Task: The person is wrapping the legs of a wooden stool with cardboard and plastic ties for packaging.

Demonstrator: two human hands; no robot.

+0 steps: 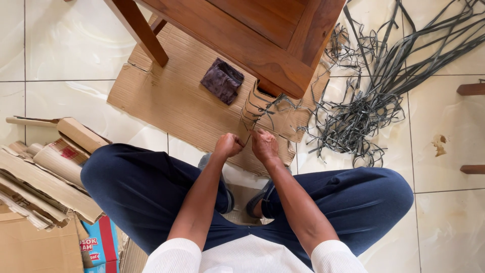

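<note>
My left hand (227, 145) and my right hand (264, 146) are close together in front of my knees, both closed on the near edge of a folded strip of brown cardboard (254, 108). The strip stands up from a large flat cardboard sheet (172, 101) on the tiled floor. Thin grey strands run across the strip's top. I cannot see what the fingers pinch beneath. My legs in dark blue trousers are crossed below the hands.
A wooden table or chair (262, 35) stands over the sheet, one leg at left. A dark folded cloth (222, 80) lies beside it. A tangle of grey plastic straps (369, 101) spreads to the right. Rolled cardboard pieces (45, 172) pile at left.
</note>
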